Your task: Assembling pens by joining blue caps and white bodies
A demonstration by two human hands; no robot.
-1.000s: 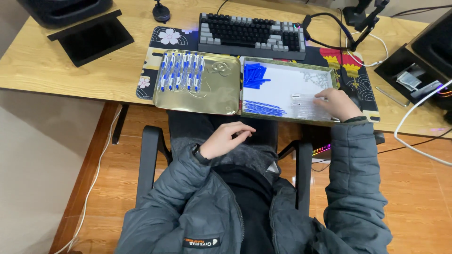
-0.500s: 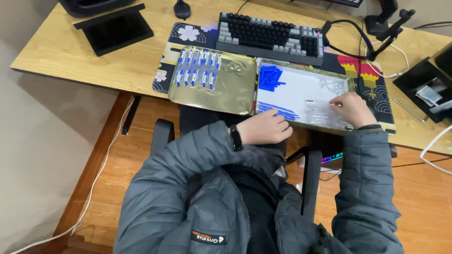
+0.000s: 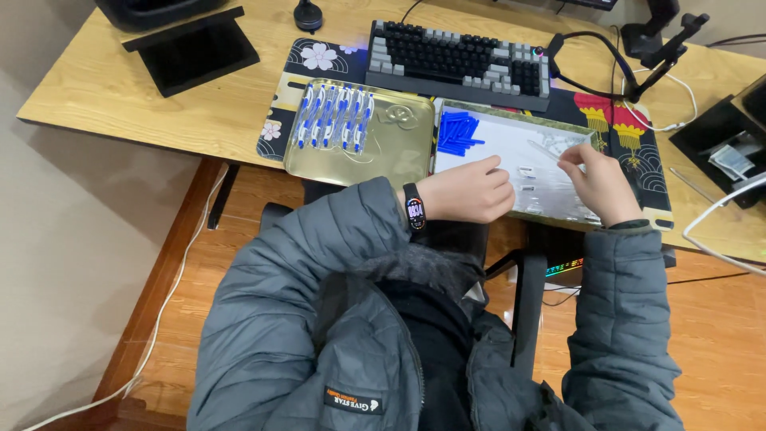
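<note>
Centre of the frame: left hand resting on the near edge of the shallow metal tray lined with white paper, fingers curled loosely together, nothing visibly gripped. Right hand just beside it over the tray's right half, fingertips pinched close over small parts; whether one is actually held, cannot tell. Scattered on the white lining between the hands: tiny grey pieces, too small to identify. Heap of short blue plastic sticks in the tray's upper left corner, apart from both hands. Left of that, gold-coloured tin lid with a neat row of blue-and-white pens laid side by side. Dark mechanical keyboard further up the wooden table.

Judging by the pose, small-part picking under way. Best done with the left hand steadying the tray, the right pinching one piece at a time, low over the paper so nothing rolls off the near edge.
</note>
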